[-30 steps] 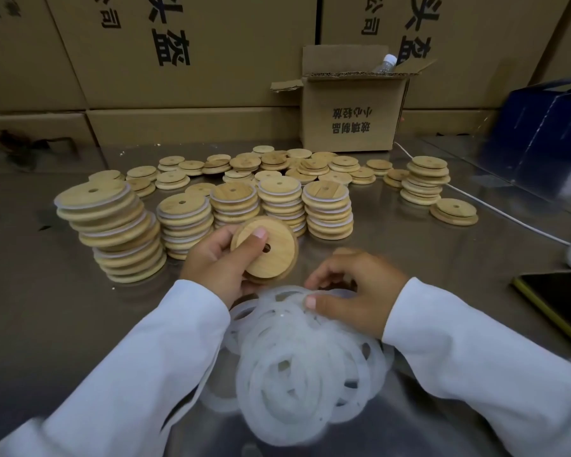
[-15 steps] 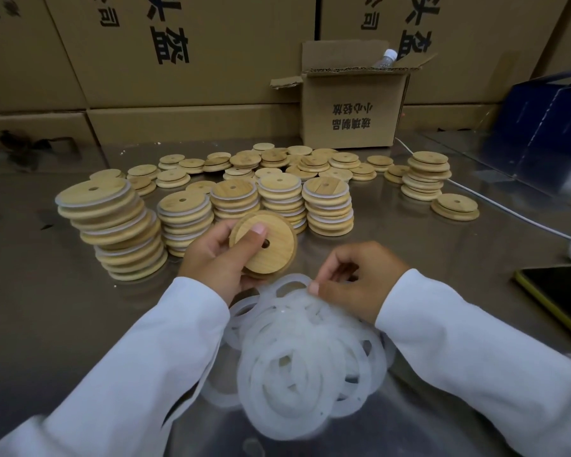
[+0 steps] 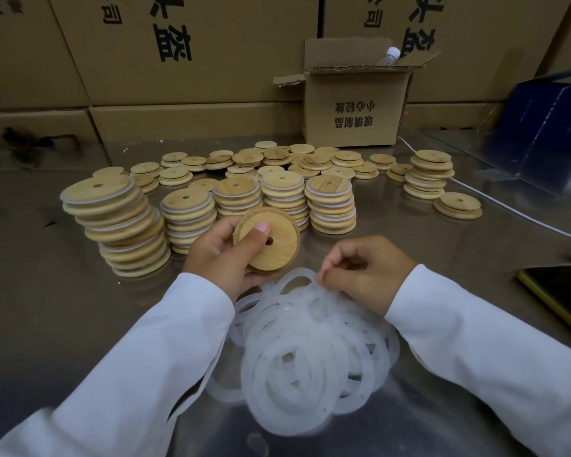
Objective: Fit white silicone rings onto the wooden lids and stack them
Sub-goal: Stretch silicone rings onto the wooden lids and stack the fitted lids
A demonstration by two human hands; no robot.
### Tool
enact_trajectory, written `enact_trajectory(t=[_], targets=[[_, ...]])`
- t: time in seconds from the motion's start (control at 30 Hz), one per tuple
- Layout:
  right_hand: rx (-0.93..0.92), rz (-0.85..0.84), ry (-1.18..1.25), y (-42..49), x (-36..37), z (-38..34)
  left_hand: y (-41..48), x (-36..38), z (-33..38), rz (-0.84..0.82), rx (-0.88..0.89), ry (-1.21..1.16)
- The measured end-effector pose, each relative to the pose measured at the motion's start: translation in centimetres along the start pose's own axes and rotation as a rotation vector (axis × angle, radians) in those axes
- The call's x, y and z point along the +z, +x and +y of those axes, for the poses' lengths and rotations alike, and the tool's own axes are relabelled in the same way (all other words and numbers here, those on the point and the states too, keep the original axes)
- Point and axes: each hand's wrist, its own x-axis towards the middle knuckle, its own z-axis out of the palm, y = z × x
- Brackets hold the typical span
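Observation:
My left hand (image 3: 223, 255) grips a round wooden lid (image 3: 271, 240) with a small centre hole, thumb across its face, tilted above the table. Just right of it, my right hand (image 3: 365, 270) pinches the edge of a white silicone ring at the top of a loose pile of rings (image 3: 310, 351) lying in front of me. Behind the hands stand several stacks of ringed lids (image 3: 119, 225), the leftmost one leaning. Bare lids (image 3: 277, 159) lie scattered further back.
A short stack of lids (image 3: 431, 174) and a low pair (image 3: 459, 206) sit at the right. An open cardboard box (image 3: 355, 110) with a bottle stands at the back before a wall of cartons. A phone (image 3: 561, 291) lies at the right edge, a white cable (image 3: 508, 209) behind it.
My right hand has lifted off the ring pile and its fingers have closed into a pinch on a ring's edge. The left hand keeps the lid nearly where it was.

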Motion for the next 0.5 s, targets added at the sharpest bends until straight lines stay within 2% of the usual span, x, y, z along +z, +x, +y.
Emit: enact_trajectory(t=[0.2, 0.3, 0.4, 0.5], targets=[[-0.034, 0.062, -0.052, 0.1, 1.3, 0.8, 0.0, 0.2, 0.1, -0.014, 0.004, -0.005], [-0.125, 0.171, -0.049, 0.1, 1.2, 0.6, 0.0, 0.2, 0.1, 0.011, -0.001, -0.021], [-0.284, 0.335, 0.077, 0.0, 0.3, 0.0, 0.0, 0.3, 0.2, 0.079, -0.035, -0.051], [-0.433, 0.342, 0.247, -0.3, -0.5, -0.9, 0.0, 0.5, 0.4, 0.089, -0.095, -0.080]])
